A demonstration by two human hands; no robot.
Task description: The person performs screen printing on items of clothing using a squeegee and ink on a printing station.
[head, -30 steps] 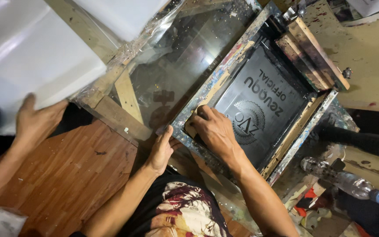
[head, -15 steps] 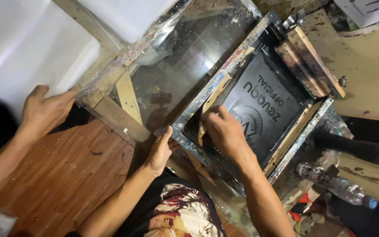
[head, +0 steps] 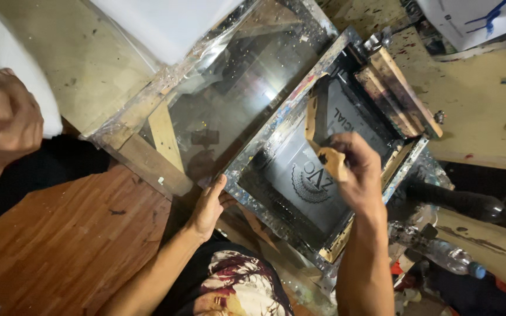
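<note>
A paint-spattered printing screen frame [head: 281, 114] lies tilted in the middle, its dark mesh [head: 300, 169] showing a pale round emblem and lettering. My right hand [head: 358, 172] grips a wooden squeegee [head: 312, 120] held on the mesh, its blade running up and to the left. At the frame's near left corner, my left hand [head: 208, 206] rests with its fingers against the rim. Stacked wooden blocks [head: 402, 99] sit at the far end of the frame.
A foil-edged glass panel [head: 235, 99] on wooden slats lies left of the frame. At the far left, another person's hand [head: 7, 117] holds a white cloth [head: 1, 55]. A clear plastic bottle [head: 440, 248] and a dark bottle [head: 469, 205] lie to the right. A reddish wooden board [head: 71, 246] is at lower left.
My right hand has drawn the squeegee from the frame's near left corner toward the middle of the mesh. The other person's hand has pulled the white cloth off to the left.
</note>
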